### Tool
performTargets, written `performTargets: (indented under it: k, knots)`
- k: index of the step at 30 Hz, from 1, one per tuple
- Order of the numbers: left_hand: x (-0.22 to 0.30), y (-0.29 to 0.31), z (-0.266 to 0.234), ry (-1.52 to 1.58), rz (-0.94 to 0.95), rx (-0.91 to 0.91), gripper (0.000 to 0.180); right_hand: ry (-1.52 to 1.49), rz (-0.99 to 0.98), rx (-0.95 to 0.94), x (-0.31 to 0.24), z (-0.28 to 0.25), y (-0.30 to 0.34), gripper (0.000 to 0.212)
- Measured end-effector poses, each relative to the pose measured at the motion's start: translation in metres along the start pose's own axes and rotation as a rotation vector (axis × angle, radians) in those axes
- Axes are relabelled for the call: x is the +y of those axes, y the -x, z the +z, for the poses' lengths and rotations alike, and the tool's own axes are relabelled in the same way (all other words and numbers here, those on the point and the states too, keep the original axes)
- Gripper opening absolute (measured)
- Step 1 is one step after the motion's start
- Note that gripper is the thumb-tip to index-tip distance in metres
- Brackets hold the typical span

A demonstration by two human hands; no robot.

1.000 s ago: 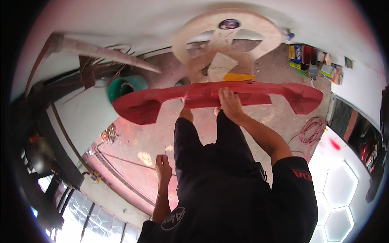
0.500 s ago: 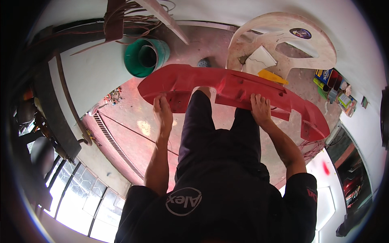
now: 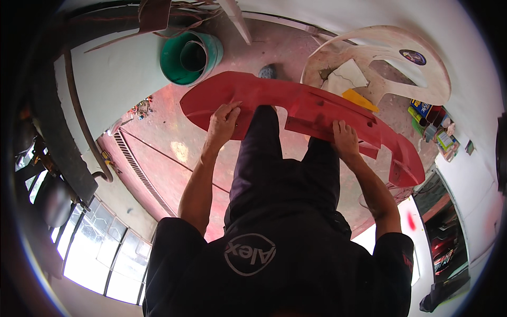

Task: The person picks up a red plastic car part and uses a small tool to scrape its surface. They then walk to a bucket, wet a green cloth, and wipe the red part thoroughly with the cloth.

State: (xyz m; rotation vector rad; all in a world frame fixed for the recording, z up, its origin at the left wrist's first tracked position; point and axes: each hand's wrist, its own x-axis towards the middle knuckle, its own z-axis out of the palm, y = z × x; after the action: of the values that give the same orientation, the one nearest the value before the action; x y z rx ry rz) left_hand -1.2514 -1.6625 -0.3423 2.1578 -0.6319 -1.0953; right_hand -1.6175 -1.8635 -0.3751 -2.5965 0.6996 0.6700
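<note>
A long, curved red car body panel (image 3: 309,100), shaped like a spoiler or bumper piece, lies across my knees. Its surface looks dull, with dark smudges and a few holes. My left hand (image 3: 223,126) rests on the panel's left part, fingers bent together and tips pressed to its face. Whether something small sits under those fingertips is hidden. Over the panel's near edge, right of the middle, my right hand (image 3: 346,138) is hooked, fingers on top and the thumb out of sight.
Beyond the panel stand a green bucket (image 3: 215,53) and a stained white plastic chair (image 3: 338,46) carrying a white sheet (image 3: 355,74) and a yellow flat piece (image 3: 360,99). Cans and bottles (image 3: 435,124) crowd the right wall. A floor grate (image 3: 142,169) runs at left.
My left hand has moved up and right, from the panel's near left edge onto its face. The panel has tilted slightly, its left part farther away. My right hand keeps its hold.
</note>
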Motion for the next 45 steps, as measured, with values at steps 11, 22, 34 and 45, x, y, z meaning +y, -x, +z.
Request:
performTargets:
  k: [11,22,34,45]
  knots:
    - [-0.017,-0.014,-0.01,-0.017,0.02,-0.111,0.013,0.068,0.029,-0.29,-0.009,-0.02,-0.026,0.066]
    - [-0.074,-0.003,0.018,-0.062,0.225,-0.01,0.011,-0.078,0.159,-0.366,-0.003,-0.032,-0.073,0.071]
    - [-0.117,-0.036,0.049,0.069,0.0,0.098,0.016,-0.053,-0.044,-0.211,0.022,0.011,-0.093,0.05]
    - [-0.135,-0.034,0.043,0.112,0.082,0.034,0.029,-0.256,-0.639,0.301,-0.14,-0.013,-0.198,0.034]
